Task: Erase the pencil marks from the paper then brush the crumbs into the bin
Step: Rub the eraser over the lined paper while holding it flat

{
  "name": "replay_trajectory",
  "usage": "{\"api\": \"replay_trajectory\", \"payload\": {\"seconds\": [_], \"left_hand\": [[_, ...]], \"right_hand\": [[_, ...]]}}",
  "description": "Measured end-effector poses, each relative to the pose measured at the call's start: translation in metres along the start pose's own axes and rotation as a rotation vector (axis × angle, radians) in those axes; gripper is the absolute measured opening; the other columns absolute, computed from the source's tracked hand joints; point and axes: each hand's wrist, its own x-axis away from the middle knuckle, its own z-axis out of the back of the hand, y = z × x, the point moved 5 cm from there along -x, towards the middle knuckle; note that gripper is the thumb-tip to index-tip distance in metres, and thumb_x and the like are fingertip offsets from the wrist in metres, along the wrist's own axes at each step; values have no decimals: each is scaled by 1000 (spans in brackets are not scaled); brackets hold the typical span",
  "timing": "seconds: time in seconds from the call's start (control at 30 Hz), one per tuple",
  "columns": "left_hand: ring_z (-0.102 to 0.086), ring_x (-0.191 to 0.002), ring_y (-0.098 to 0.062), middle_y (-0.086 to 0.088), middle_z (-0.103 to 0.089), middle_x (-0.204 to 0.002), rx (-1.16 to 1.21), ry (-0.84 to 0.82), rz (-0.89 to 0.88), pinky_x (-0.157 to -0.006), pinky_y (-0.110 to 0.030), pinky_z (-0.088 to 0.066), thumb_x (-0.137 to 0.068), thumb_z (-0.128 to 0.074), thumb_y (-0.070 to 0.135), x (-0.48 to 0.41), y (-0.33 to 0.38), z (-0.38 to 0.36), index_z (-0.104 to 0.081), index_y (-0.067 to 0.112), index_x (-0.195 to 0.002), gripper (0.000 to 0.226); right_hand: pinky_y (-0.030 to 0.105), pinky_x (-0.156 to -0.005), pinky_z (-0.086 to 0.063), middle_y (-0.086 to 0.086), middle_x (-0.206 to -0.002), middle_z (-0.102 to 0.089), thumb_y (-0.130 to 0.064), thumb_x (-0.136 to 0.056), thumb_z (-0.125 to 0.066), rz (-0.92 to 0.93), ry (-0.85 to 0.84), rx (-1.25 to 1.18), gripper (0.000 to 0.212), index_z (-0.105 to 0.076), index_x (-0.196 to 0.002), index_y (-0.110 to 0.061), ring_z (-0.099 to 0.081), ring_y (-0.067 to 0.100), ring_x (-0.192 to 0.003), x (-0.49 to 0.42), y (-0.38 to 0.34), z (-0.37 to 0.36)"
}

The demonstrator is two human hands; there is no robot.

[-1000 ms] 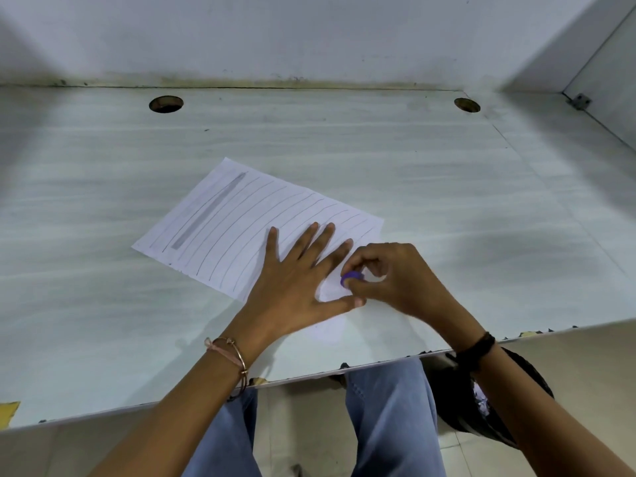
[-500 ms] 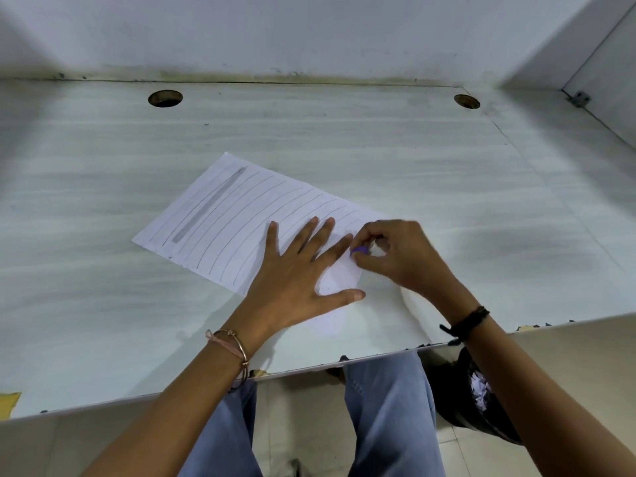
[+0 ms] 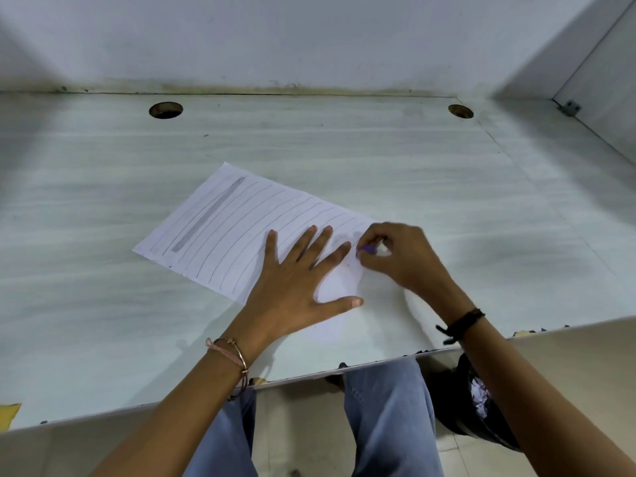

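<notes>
Right hand (image 3: 395,259) moved up paper (image 3: 241,228), pinching mostly hidden purple eraser (image 3: 367,250); left hand (image 3: 303,280) flat, fingers spread.

No readable text, label or number is showing anywhere. The paper (image 3: 241,228) is carrying only pencil lines (image 3: 275,215) and a grey bar (image 3: 210,215) along its left side.

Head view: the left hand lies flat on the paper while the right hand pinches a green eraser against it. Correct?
Not quite: the head view shows the eraser is purple, not green. The left hand does lie flat on the paper, and the right hand pinches the eraser against it.
</notes>
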Motion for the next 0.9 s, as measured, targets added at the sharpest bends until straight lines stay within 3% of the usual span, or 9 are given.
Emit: {"api": "replay_trajectory", "payload": {"seconds": [0.07, 0.23, 0.33, 0.43, 0.5, 0.63, 0.7, 0.8, 0.9], "left_hand": [[19, -148, -13, 9, 18, -161, -7, 2, 2, -112, -65, 9, -74, -3, 90, 0, 0, 1, 10, 44, -151, 91], [19, -147, -11, 10, 18, -161, 7, -16, 8, -112, -65, 9, -72, -2, 90, 0, 1, 2, 6, 44, -152, 93], [19, -147, -12, 9, 18, -161, 2, -9, 1, -113, -65, 9, -74, -4, 89, 1, 1, 2, 10, 44, -151, 91], [17, -148, -12, 10, 14, -162, 8, -9, 7, -113, -64, 10, -75, -5, 89, 1, 1, 4, 7, 45, -151, 88], [7, -149, -11, 12, 4, -163, 58, -13, 37, -113, -64, 8, -77, -4, 86, -3, 0, 8, -3, 49, -150, 82], [-28, -139, -23, 2, -31, -154, 25, 99, 17, -108, -64, -16, -80, -4, 85, -12, 3, 17, -30, 48, -146, 80], [-18, -144, -25, 0, -24, -157, 42, 100, 12, -110, -66, -8, -78, -1, 86, -16, 3, 13, -25, 50, -147, 81], [17, -148, -18, 5, 7, -163, 50, 35, 37, -110, -68, 11, -75, -3, 87, -17, 1, 4, -4, 52, -149, 81], [20, -148, -16, 8, 14, -162, 41, 8, 49, -109, -68, 12, -75, -4, 87, -18, -1, 1, 5, 53, -148, 80]], "right_hand": [[9, -56, -34, -5, -68, -64, -5, -72, -72, -55, 72, 3, 7, -69, -73, -11, -52, -5, -60, -6, 4, 6], [7, -59, -37, -13, -66, -61, -4, -72, -74, 23, -197, 10, 7, -71, -74, -10, -54, -8, -61, 9, -15, -14], [6, -55, -35, -4, -68, -64, -4, -73, -73, -76, -2, -3, 7, -69, -73, -10, -51, -8, -55, -6, 7, 6], [7, -51, -35, 2, -70, -63, -3, -74, -69, -126, 49, -11, 4, -69, -77, -5, -50, -6, -52, -12, 15, 10], [7, -51, -35, -1, -66, -61, -3, -75, -70, -135, 42, -17, 4, -69, -77, -7, -48, -2, -51, -9, 17, 8], [7, -52, -37, -1, -68, -64, -9, -76, -73, -181, 23, -86, 4, -72, -78, -13, -48, 1, -52, -11, 26, 16], [6, -54, -37, -2, -68, -66, -10, -76, -74, -179, 52, -120, 3, -73, -79, -12, -50, -1, -52, -11, 24, 18], [7, -56, -35, -18, -61, -62, -8, -74, -75, -68, -58, -74, 7, -72, -75, -14, -50, -2, -55, -1, 4, 2], [6, -56, -35, -16, -64, -60, -2, -74, -74, -6, -63, -30, 7, -72, -78, -8, -52, -5, -56, 2, 1, -3]]}}
